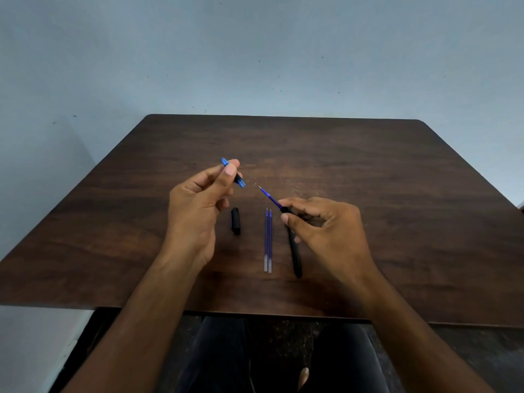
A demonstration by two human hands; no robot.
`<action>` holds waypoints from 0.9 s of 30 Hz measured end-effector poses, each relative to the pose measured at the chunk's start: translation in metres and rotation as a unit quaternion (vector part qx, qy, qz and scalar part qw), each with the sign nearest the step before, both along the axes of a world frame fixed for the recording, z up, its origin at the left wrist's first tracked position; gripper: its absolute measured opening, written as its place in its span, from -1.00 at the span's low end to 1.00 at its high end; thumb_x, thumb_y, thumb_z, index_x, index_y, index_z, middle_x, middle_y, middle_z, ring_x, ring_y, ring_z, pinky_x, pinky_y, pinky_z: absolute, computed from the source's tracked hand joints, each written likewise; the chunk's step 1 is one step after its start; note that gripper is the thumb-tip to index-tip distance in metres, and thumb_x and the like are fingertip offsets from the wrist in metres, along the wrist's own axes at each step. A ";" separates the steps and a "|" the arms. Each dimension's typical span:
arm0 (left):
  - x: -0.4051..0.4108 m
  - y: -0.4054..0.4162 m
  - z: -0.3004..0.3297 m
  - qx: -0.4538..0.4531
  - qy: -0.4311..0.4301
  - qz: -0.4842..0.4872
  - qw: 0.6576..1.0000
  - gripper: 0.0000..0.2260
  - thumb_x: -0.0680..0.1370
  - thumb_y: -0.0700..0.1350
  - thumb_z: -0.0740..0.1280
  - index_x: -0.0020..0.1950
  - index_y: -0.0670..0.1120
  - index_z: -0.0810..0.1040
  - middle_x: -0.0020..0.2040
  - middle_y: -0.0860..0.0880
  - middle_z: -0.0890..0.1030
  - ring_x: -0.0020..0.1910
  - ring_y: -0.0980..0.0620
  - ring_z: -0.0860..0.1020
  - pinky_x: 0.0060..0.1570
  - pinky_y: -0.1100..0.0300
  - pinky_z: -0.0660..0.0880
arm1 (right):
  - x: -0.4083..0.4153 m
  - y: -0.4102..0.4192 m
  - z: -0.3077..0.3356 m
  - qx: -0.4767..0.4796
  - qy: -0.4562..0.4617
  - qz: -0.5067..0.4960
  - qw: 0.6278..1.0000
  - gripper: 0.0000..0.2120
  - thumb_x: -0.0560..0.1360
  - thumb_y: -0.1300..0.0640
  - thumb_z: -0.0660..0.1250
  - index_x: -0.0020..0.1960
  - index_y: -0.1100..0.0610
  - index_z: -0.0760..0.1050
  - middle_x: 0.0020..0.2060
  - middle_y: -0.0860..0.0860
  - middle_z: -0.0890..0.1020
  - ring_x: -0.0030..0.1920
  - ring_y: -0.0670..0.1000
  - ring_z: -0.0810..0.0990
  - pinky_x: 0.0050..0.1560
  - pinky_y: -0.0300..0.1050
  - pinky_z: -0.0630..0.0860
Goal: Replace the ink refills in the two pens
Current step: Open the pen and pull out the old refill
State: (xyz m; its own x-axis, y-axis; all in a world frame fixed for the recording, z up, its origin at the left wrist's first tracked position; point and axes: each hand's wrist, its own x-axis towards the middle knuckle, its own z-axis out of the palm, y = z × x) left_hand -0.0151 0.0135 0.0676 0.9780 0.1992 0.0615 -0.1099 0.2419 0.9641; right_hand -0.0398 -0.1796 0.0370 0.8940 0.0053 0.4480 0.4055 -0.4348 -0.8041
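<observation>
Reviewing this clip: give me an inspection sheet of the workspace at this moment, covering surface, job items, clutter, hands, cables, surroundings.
Surface: dark wooden table, bare around the work.
Job's things: two spare refills lie side by side, tips pointing away; a black cap lies left of them; a black pen lies right of them, partly under the right hand.
Clutter: nothing seen.
Hands: left hand pinches a blue-and-black pen tip section; right hand holds a pen barrel with its refill sticking out.
Cables: nothing seen.
Surroundings: pale blue wall behind; the person's dark-clad legs below the table edge.
</observation>
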 end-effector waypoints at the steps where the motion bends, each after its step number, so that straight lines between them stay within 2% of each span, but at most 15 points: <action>1: 0.000 0.004 0.000 0.028 0.002 -0.001 1.000 -0.76 0.41 -0.02 0.50 0.01 -0.10 0.73 -0.15 -0.05 0.68 -0.29 0.13 0.43 -0.22 0.21 0.37 | 0.000 0.000 -0.001 0.002 0.003 0.000 1.000 -0.76 0.46 0.21 0.52 0.10 0.03 0.71 -0.24 -0.32 0.65 -0.20 -0.27 0.66 -0.07 -0.20 0.64; 3: 0.000 0.013 0.000 0.126 0.025 -0.010 0.992 -0.79 0.42 -0.07 0.53 0.01 -0.10 0.73 -0.20 -0.01 0.71 -0.35 0.21 0.49 -0.22 0.26 0.42 | 0.001 0.000 -0.002 0.009 0.010 0.002 1.000 -0.77 0.46 0.21 0.52 0.10 0.04 0.71 -0.22 -0.29 0.66 -0.16 -0.25 0.66 -0.05 -0.12 0.67; 5: -0.001 0.023 -0.001 0.237 0.069 -0.031 0.969 -0.78 0.36 -0.09 0.58 -0.02 -0.06 0.73 -0.22 0.00 0.74 -0.32 0.22 0.61 -0.15 0.31 0.49 | 0.001 0.000 -0.002 0.008 0.010 0.000 1.000 -0.77 0.46 0.20 0.52 0.10 0.04 0.71 -0.20 -0.28 0.67 -0.16 -0.24 0.67 -0.06 -0.07 0.69; 7: -0.003 0.028 -0.004 0.353 0.114 -0.046 0.927 -0.79 0.31 -0.06 0.62 -0.10 -0.03 0.72 -0.31 0.04 0.72 -0.33 0.21 0.64 -0.23 0.38 0.46 | 0.002 0.001 -0.002 0.005 0.010 -0.004 1.000 -0.77 0.45 0.20 0.52 0.10 0.04 0.71 -0.20 -0.26 0.68 -0.16 -0.24 0.67 -0.07 -0.05 0.69; 10: -0.006 0.030 -0.009 0.459 0.174 -0.046 0.870 -0.77 0.25 0.03 0.65 -0.21 0.00 0.70 -0.38 0.06 0.69 -0.36 0.18 0.62 -0.33 0.31 0.43 | 0.002 0.002 -0.002 -0.002 0.010 -0.010 1.000 -0.77 0.45 0.19 0.52 0.10 0.04 0.71 -0.18 -0.24 0.69 -0.18 -0.25 0.66 -0.07 -0.06 0.69; 14: -0.007 0.021 -0.010 0.520 0.224 -0.066 0.822 -0.77 0.25 0.10 0.63 -0.29 0.05 0.65 -0.28 0.09 0.67 -0.26 0.20 0.59 -0.36 0.27 0.40 | 0.000 0.006 -0.002 -0.008 0.017 -0.015 1.000 -0.76 0.45 0.18 0.53 0.11 0.04 0.71 -0.14 -0.18 0.72 -0.19 -0.27 0.66 -0.07 -0.14 0.68; 19: -0.007 0.015 -0.013 0.554 0.225 -0.065 0.799 -0.79 0.30 0.07 0.61 -0.29 0.06 0.61 -0.22 0.08 0.63 -0.21 0.20 0.53 -0.21 0.23 0.44 | -0.003 0.006 0.001 -0.009 0.032 -0.017 0.999 -0.76 0.45 0.20 0.53 0.10 0.04 0.70 -0.21 -0.23 0.69 -0.25 -0.33 0.65 -0.13 -0.34 0.61; 22: -0.007 0.013 -0.015 0.565 0.222 -0.053 0.793 -0.77 0.30 0.06 0.61 -0.29 0.06 0.58 -0.23 0.08 0.60 -0.20 0.16 0.53 -0.20 0.22 0.44 | -0.006 0.006 0.004 -0.008 0.041 -0.018 0.999 -0.76 0.45 0.21 0.52 0.11 0.05 0.70 -0.21 -0.24 0.69 -0.23 -0.33 0.65 -0.10 -0.30 0.63; 24: -0.007 0.012 -0.017 0.568 0.216 -0.044 0.793 -0.74 0.30 0.07 0.62 -0.31 0.06 0.56 -0.24 0.08 0.58 -0.17 0.12 0.54 -0.19 0.23 0.43 | -0.006 0.006 0.006 -0.007 0.049 -0.019 0.999 -0.76 0.45 0.21 0.52 0.12 0.07 0.70 -0.18 -0.17 0.71 -0.21 -0.31 0.65 -0.05 -0.22 0.66; 27: -0.009 0.012 -0.020 0.568 0.208 -0.042 0.795 -0.73 0.29 0.08 0.62 -0.31 0.07 0.54 -0.28 0.11 0.55 -0.20 0.13 0.51 -0.23 0.24 0.40 | -0.008 0.006 0.008 -0.006 0.051 -0.023 0.998 -0.75 0.45 0.21 0.53 0.12 0.09 0.70 -0.18 -0.14 0.71 -0.19 -0.34 0.64 -0.02 -0.17 0.67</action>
State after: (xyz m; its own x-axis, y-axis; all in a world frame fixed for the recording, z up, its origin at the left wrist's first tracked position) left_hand -0.0236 0.0252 0.0479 0.9678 0.1795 -0.1763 0.2461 -0.8213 0.5147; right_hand -0.0477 -0.1736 0.0452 0.9347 -0.0321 0.3539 0.3005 -0.4600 -0.8355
